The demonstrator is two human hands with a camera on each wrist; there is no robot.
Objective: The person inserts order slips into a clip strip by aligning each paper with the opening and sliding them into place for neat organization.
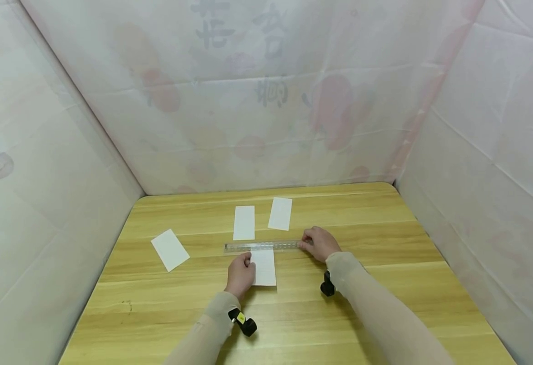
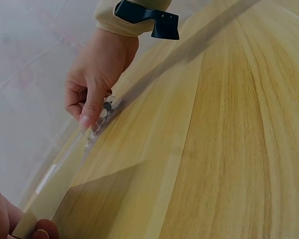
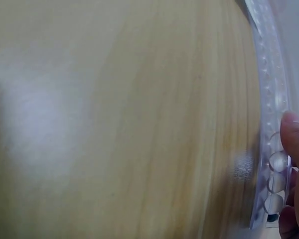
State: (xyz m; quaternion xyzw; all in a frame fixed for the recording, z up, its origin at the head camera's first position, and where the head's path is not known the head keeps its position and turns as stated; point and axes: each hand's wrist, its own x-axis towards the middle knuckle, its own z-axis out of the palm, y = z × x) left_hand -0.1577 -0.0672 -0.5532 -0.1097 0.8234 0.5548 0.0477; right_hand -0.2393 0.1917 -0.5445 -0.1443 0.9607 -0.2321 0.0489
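A clear plastic ruler [image 1: 239,247] with a row of round holes lies crosswise at mid-table. My right hand [image 1: 321,244] pinches its right end between thumb and fingers. The right wrist view has the thumb on the ruler's edge [image 3: 266,64], beside the larger holes. A white paper card [image 1: 263,268] extends toward me from the ruler, its far end overlapping the ruler. With thumb and fingers, my left hand [image 1: 240,275] pinches the card's left edge close to the ruler. In the left wrist view, the card [image 2: 47,201] casts a shadow on the wood.
Two white cards, the middle one [image 1: 244,223] and the right one [image 1: 280,213], lie beyond the ruler. Another card [image 1: 170,250] lies slanted at the left. The wooden table [image 1: 385,304] meets pale fabric walls [image 1: 266,126] at its back and sides.
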